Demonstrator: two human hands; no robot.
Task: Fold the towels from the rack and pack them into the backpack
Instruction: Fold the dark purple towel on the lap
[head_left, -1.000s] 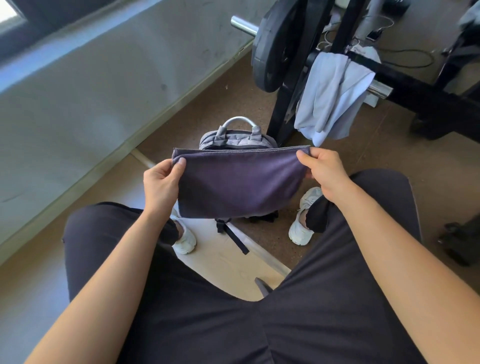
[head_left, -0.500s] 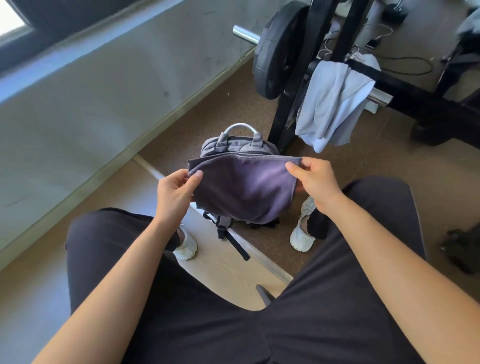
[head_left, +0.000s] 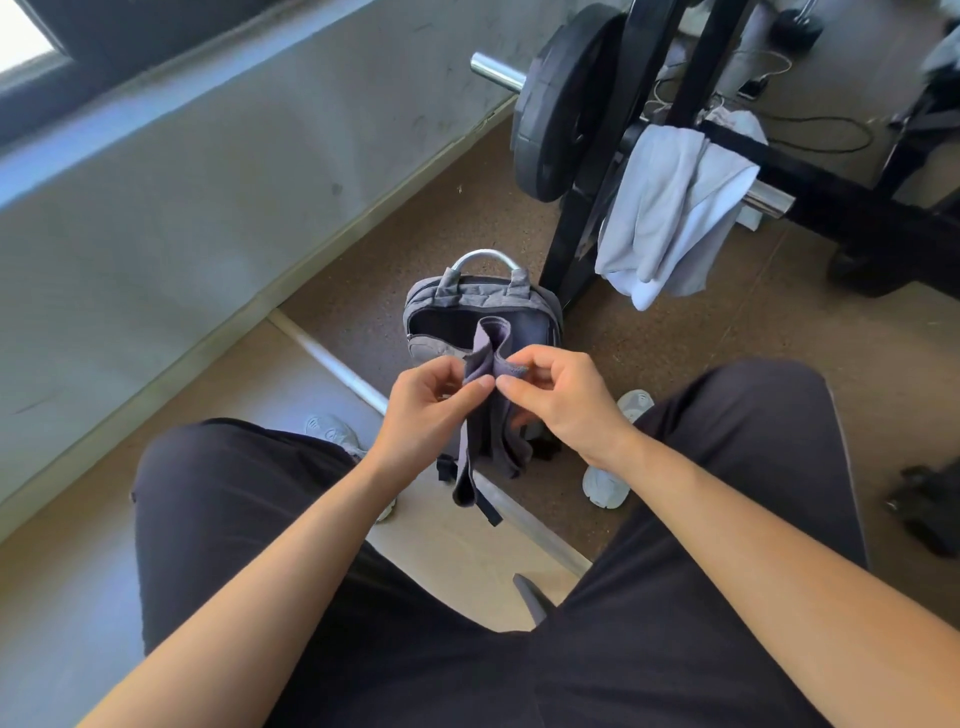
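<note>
Dark towel (head_left: 488, 345): spread wide a second ago, now halved with its corners met, hanging narrow above the open backpack (head_left: 467, 291) on the floor. Left hand (head_left: 431, 410), right hand (head_left: 561, 400): each grip pinches a top corner. One fold gained. Pale towel (head_left: 670, 208) remains on the rack (head_left: 582, 249). Bag mouth unobstructed, with the rack upright close at its right.

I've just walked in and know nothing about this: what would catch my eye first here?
Dead centre, the left hand and right hand pinch a dark purple towel, its top corners held together, above an open grey backpack on the floor. Upper right, a pale towel hangs over a black weight rack beside a weight plate.
</note>
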